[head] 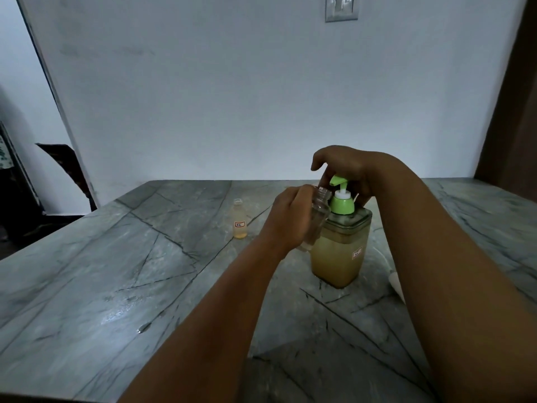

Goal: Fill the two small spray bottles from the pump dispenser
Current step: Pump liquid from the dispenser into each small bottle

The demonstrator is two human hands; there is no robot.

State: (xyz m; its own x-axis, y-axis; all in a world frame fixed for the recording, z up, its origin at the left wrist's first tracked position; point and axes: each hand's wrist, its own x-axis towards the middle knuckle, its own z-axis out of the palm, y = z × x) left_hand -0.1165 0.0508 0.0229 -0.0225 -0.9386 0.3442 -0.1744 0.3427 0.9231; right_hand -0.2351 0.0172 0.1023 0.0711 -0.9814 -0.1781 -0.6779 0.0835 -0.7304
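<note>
You stand before a pale, bare wall [203,97] with a grey switch plate [341,8] high up, and below it a grey-green stone tabletop [101,271] crossed by dark veins; at the far left a dark shape sits beside the wall's edge, too dim to tell what it is; moving right, a small clear plastic bottle with yellowish liquid and a white label [239,219] stands upright and uncapped on the tabletop, well apart from your hands; next comes your left hand [290,219], its fingers curled round a second small clear bottle [318,216], which you hold tilted with its open neck leaning right, just under the spout of the pump; this bottle looks nearly empty, though the glare makes that hard to judge; just beside it, touching or almost touching, stands the square clear pump dispenser filled with cloudy yellow liquid [338,257], upright on the tabletop, with a small white label on its right face and a light green pump head and collar [341,199] on top; your right hand [345,167] arches over the pump head from behind, fingers bent down over it and toward the collar, forefinger lifted to the left; whether it presses the pump you cannot tell; at the right edge a white object [396,283] peeks from behind your right forearm.
</note>
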